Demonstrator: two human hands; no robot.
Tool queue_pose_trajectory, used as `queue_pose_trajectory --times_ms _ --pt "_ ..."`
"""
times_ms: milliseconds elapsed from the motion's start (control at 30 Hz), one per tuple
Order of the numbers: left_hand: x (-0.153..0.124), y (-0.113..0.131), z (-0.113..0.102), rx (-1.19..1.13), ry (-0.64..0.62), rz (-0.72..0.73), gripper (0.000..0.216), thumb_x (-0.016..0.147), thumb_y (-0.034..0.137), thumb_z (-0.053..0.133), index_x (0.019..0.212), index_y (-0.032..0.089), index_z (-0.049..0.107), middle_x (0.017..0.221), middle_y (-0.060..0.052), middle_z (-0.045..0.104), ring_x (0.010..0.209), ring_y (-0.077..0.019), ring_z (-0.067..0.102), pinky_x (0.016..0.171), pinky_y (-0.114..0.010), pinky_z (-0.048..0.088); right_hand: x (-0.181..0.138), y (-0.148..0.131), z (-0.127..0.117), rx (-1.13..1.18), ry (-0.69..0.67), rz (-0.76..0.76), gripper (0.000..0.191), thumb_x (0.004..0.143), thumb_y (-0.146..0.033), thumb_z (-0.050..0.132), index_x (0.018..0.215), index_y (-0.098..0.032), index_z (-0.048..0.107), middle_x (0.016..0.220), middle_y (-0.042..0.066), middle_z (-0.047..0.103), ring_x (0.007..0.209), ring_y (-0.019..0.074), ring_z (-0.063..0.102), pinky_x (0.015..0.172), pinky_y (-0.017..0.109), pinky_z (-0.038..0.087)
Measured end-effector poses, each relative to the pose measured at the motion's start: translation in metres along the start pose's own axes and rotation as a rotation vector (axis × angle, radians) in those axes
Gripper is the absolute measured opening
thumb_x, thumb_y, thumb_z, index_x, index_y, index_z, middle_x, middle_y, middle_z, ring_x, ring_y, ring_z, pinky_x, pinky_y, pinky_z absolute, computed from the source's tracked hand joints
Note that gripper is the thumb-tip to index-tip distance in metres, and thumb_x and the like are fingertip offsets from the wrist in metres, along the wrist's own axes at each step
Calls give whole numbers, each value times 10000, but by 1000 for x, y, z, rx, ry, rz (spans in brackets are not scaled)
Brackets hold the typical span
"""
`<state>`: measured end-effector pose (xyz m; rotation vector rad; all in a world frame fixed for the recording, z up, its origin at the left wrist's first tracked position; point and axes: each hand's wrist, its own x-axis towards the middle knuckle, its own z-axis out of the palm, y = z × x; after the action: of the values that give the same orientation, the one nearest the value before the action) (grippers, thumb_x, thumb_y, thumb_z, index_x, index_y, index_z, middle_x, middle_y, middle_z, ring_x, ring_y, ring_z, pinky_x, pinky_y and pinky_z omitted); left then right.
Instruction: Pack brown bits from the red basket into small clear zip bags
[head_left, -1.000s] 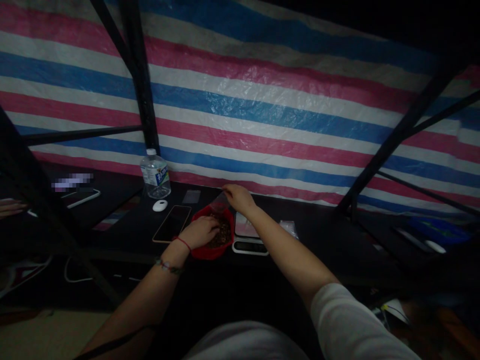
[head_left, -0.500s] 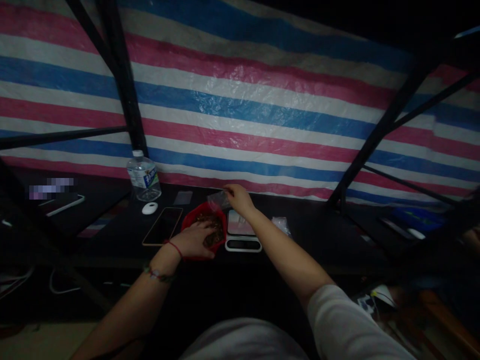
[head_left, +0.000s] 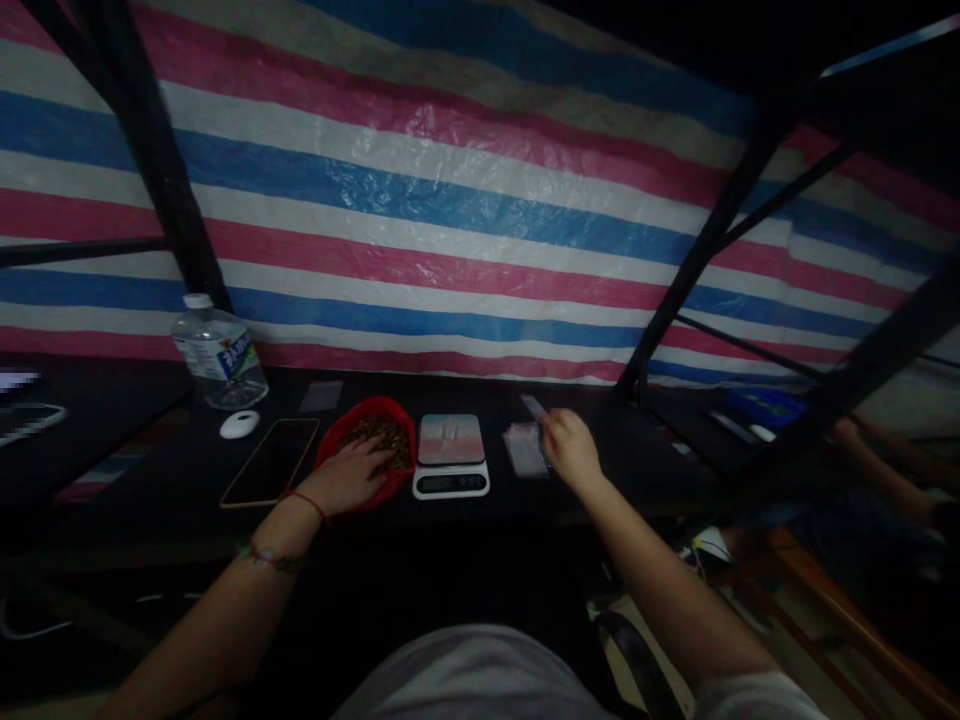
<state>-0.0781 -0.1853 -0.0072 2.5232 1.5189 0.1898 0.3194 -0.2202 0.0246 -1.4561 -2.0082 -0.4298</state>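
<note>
My left hand (head_left: 351, 475) lies with fingers spread in a red bowl (head_left: 394, 405), on a heap of small brownish pieces (head_left: 386, 435) too small to name. Right of the bowl is a white digital scale (head_left: 451, 482) with a pinkish, shiny top; its readout is too dim to read. My right hand (head_left: 570, 447) pinches a small clear plastic bag (head_left: 533, 406) by its edge. That hand is at the right side of a stack of clear plastic bags (head_left: 526, 452) and hides part of it.
A phone (head_left: 271, 462), a white mouse (head_left: 240, 425), a clear bottle (head_left: 220, 355) and a flat clear bag (head_left: 321, 396) are to the left on the dark table. Black frame posts (head_left: 694, 250) rise at both sides before a striped sheet (head_left: 450, 240). Another person's arm (head_left: 892, 480) shows far right.
My right hand has moved right, from behind the scale to the stack of bags. The scale's top is now uncovered. My left hand stays in the bowl, and the view has turned right.
</note>
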Motion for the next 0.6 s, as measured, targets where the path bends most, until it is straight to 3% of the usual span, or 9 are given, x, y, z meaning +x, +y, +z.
queue_pose_trajectory --times_ms 100,167,233,300,400,533,600 --pt "4 -5 3 -43 70 -9 478 813 370 475 1259 224 565 1467 -87 381 1360 -269 320 1123 -445 232 -33 -6 22 19 -378 -19 313 843 -177 472 1097 -167 655 1161 126 601 1098 230 537 955 367 426" --pt "4 -5 3 -68 107 -23 462 800 380 494 1224 226 591 1442 -82 421 1339 -267 352 1110 -437 262 -42 -8 32 57 -505 -2 312 842 -275 528 1109 -162 645 1195 125 589 1109 235 535 964 359 417" --pt "4 -3 2 -76 134 -32 450 791 383 505 1204 233 604 1422 -74 448 1317 -263 382 1098 -427 288 -41 -8 36 74 -495 27 365 853 -370 528 1133 -159 629 1203 129 584 1133 246 519 985 371 395" --pt "3 0 0 -61 157 -21 436 795 386 497 1188 235 614 1404 -67 469 1297 -259 406 1094 -419 296 -35 -8 36 62 -393 59 422 885 -395 470 1217 -158 578 1267 136 544 1200 254 466 1028 392 349" --pt "3 4 -6 -26 199 25 417 818 413 471 1151 226 637 1357 -67 516 1257 -254 447 1093 -406 299 -26 -8 40 22 -330 122 573 906 -430 407 1407 -154 373 1464 137 343 1353 269 283 1086 433 260" --pt "0 2 -21 -37 290 41 439 872 458 384 1083 197 667 1260 -76 594 1197 -242 495 1081 -374 314 -26 -9 56 22 -636 218 675 907 -559 315 1471 -199 224 1537 109 192 1413 292 145 1097 515 178" --pt "-4 -7 -32 -72 357 -30 476 902 446 304 1066 174 659 1195 -91 629 1154 -231 527 1056 -350 340 -30 -9 64 19 -723 236 681 906 -588 278 1474 -218 213 1544 97 171 1418 305 110 1098 547 130"
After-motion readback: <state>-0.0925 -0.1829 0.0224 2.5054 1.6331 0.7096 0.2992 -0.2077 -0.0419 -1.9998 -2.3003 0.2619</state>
